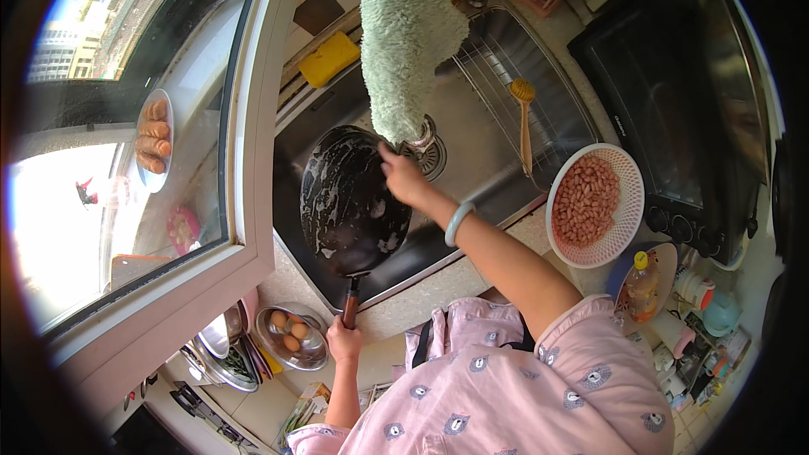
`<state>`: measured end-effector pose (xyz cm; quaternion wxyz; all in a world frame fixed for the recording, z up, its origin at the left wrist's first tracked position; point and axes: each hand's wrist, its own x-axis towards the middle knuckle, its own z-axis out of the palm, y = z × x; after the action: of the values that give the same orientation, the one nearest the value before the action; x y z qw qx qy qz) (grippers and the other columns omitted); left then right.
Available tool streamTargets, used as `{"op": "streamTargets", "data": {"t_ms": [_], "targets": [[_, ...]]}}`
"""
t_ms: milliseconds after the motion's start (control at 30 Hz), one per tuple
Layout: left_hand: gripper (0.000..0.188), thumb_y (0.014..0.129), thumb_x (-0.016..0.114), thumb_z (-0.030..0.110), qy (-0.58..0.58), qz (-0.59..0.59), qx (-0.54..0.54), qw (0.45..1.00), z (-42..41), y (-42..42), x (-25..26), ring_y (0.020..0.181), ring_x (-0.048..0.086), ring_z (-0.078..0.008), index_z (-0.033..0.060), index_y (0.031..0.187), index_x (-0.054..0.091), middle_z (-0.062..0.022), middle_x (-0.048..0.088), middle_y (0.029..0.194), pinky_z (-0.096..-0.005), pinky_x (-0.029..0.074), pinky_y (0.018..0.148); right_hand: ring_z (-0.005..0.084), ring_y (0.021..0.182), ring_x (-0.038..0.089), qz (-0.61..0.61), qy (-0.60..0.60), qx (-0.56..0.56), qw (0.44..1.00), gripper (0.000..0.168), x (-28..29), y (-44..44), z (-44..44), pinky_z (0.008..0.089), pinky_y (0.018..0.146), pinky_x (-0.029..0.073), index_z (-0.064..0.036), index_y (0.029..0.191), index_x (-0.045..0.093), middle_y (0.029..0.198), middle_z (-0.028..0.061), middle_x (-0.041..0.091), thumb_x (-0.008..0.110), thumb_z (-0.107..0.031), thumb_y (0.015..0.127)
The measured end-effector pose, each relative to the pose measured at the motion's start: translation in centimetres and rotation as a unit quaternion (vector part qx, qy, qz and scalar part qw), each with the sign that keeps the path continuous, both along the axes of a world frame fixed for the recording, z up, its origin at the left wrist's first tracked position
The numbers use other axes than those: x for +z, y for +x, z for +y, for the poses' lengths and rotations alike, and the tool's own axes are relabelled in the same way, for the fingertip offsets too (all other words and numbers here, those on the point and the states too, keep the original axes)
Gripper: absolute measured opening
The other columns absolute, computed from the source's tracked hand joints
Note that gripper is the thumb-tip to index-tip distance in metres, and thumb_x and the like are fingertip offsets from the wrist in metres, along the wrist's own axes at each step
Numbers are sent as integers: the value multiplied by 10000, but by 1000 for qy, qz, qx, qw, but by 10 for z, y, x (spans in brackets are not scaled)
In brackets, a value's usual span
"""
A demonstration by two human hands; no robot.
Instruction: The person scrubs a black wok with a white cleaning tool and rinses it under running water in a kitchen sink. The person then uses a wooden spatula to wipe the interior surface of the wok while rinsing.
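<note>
My left hand [345, 340] is wrapped around the brown handle [351, 306] of a black wok [347, 202]. The wok sits tilted over the left part of a stainless steel sink [480, 139], its dark surface wet with whitish streaks. At the wok's right rim is my right hand [407, 180], with a pale bangle on the wrist. Its fingers are blurred near the metal tap end [425, 136], so what they touch is unclear. A fluffy pale green cloth [404, 44] hides most of the tap. Behind the hand lies the drain strainer [435, 163].
A wooden-handled scrub brush [524, 117] lies on a wire rack [490, 85] in the sink. To the right stand a white basket of peanuts [584, 202] and a black oven [670, 114]. An eggs bowl [310, 357], yellow sponge [328, 59] and open window frame [253, 202] are leftward.
</note>
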<state>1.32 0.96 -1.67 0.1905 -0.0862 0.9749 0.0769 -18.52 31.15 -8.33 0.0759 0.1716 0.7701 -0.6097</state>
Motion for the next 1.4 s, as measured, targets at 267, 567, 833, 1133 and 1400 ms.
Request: {"op": "streamTargets", "data": {"t_ms": [267,567,833,1133,1400], "targets": [[184,642,593,86,71,-44,28,996,5,-7,5,683,589,-415,-16,795,599,-248,594,689,-464,474,633,454,773,557,33,-11,88,996,489,31,13,-10,502,664,432,-90,1368,327,796,289,581,450,-114,896],[191,615,592,89,111,-125,45,985,7,-32,12,610,588,-399,-58,736,581,-247,559,610,-415,466,587,405,1079,478,-116,27,56,991,491,-17,6,-7,422,914,385,-31,1367,325,1107,291,522,421,-85,889],[214,611,603,106,124,-178,107,970,1,-25,7,523,566,-289,-70,728,570,-200,528,560,-379,456,564,414,1121,475,-162,25,60,985,412,-32,12,1,431,957,373,9,1269,432,1176,270,520,450,-115,876],[196,611,609,100,131,-198,130,963,1,-32,9,496,553,-219,-64,705,561,-148,523,536,-360,457,536,423,1045,526,-201,27,105,973,300,-17,-11,-41,486,894,430,40,1056,559,1067,277,576,406,-89,832],[179,615,609,95,134,-197,125,963,-4,-30,3,485,546,-185,-62,690,565,-123,528,528,-351,456,507,431,1004,541,-165,53,82,981,589,-46,-16,-22,423,844,454,11,1360,304,1047,324,554,433,-6,785]]}}
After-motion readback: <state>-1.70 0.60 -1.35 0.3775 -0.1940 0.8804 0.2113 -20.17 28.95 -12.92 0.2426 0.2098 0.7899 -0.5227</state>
